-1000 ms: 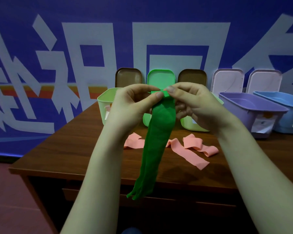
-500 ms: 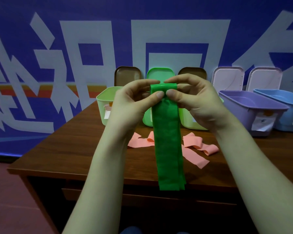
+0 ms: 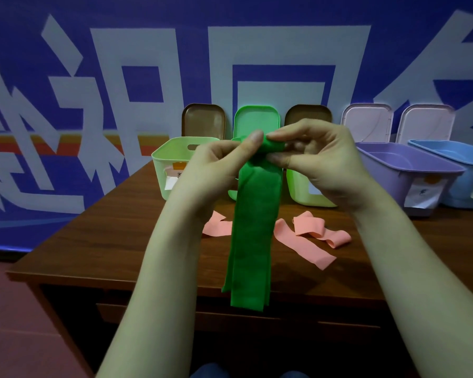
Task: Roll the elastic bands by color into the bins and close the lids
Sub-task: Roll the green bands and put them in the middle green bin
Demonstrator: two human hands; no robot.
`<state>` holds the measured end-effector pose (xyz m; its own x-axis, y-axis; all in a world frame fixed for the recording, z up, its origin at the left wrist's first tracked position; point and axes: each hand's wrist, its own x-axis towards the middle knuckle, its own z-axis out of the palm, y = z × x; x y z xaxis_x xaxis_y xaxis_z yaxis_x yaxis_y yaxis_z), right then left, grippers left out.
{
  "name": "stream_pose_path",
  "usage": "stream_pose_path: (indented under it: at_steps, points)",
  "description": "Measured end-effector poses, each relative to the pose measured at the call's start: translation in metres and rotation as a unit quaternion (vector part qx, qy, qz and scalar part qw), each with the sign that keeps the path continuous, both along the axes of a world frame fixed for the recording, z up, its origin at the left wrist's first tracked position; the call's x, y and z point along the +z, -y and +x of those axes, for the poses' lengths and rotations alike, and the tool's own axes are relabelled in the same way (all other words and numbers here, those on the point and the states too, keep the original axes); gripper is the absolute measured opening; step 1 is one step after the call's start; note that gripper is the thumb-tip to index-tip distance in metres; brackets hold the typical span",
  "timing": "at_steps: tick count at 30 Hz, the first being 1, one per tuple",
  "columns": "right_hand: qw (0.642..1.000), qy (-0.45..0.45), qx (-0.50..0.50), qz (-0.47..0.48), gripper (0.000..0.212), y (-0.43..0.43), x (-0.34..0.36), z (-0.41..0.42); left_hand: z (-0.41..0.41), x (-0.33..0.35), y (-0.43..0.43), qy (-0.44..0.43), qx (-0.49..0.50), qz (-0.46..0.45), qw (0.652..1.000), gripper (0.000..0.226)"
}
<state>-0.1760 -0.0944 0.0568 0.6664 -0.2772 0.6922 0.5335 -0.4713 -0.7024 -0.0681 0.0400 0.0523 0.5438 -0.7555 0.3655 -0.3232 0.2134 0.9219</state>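
A green elastic band hangs in front of me, folded in several layers, its lower end past the table's front edge. My left hand and my right hand both pinch its top, which is curled into a small roll between thumbs and fingers. Pink elastic bands lie loose on the wooden table behind the green one. A green bin stands straight behind my hands, mostly hidden, with its green lid propped up behind it.
Two light green bins flank the green one, brown lids propped behind them. A purple bin and a blue bin stand open at the right with pale lids leaning on the blue wall.
The band's top has gone from a flat held edge to a small roll between my fingers. Its hanging end has risen a little.
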Motion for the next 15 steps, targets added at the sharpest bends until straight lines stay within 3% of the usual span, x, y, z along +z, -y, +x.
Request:
stream_pose_path:
  at_steps: [9, 15]
  points:
    - [0.993, -0.066, 0.029, 0.093, 0.039, -0.0031, -0.0052, -0.0002, 0.0016, -0.0034, 0.0013, -0.012, -0.032, -0.074, 0.997, 0.018]
    - [0.993, -0.102, -0.027, 0.057, 0.029, -0.0093, -0.0058, 0.0032, 0.0001, -0.0065, 0.0016, 0.020, -0.002, -0.102, 0.995, 0.029]
